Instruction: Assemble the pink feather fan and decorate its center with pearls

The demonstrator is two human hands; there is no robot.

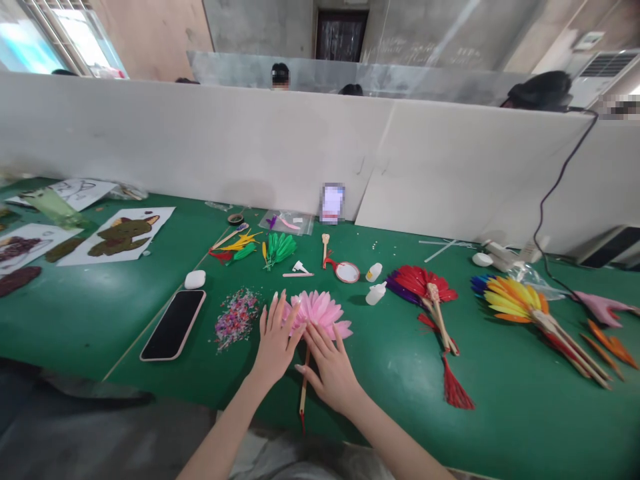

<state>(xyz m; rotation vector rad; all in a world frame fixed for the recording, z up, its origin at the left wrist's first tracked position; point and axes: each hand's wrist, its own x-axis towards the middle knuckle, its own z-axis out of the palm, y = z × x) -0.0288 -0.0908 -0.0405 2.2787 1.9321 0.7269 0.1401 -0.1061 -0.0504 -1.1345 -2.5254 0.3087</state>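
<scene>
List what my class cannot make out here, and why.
Head view: lower middle of the pink petals, hidden by the left hand and right hand.
Head view: what the upright screen shows, blurred into blocks.
Head view: any print on the nearer bottle, too small to read.
Head view: rest of the dark brown piece, cut off by the left edge.
</scene>
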